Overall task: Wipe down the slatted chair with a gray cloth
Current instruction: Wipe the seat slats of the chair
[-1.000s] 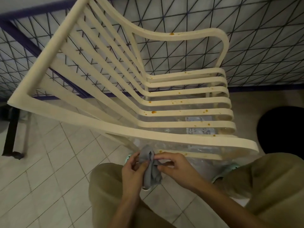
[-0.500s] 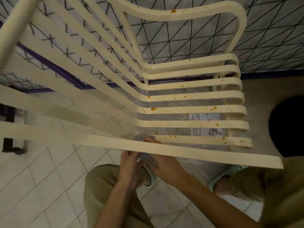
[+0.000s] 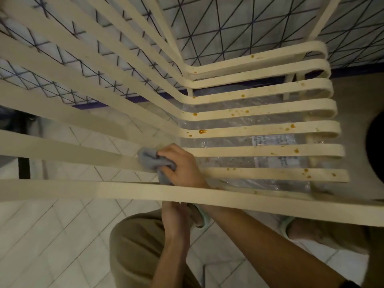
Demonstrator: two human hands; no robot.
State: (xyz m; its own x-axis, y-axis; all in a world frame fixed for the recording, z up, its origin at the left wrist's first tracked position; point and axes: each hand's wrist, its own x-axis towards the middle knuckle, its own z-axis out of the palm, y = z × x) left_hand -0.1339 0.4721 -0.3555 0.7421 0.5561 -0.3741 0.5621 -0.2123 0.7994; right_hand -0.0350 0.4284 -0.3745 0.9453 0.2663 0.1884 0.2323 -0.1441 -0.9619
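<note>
hand: right hand (image 3: pixel 181 165) curled round bunched gray cloth (image 3: pixel 148 157), pressing it on a slat (image 3: pixel 270 173) | left hand (image 3: pixel 176 213) half hidden under armrest (image 3: pixel 249 201), grip unclear | cloth: soft, light, keep it bunched | slatted chair (image 3: pixel 259 129): stiff; orange spots (image 3: pixel 202 131) unwiped

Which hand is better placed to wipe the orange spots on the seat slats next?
Right. The right hand grips the gray cloth on a slat at the seat bend, beside the orange spots; the left hand sits below the armrest, fingers hidden.
</note>
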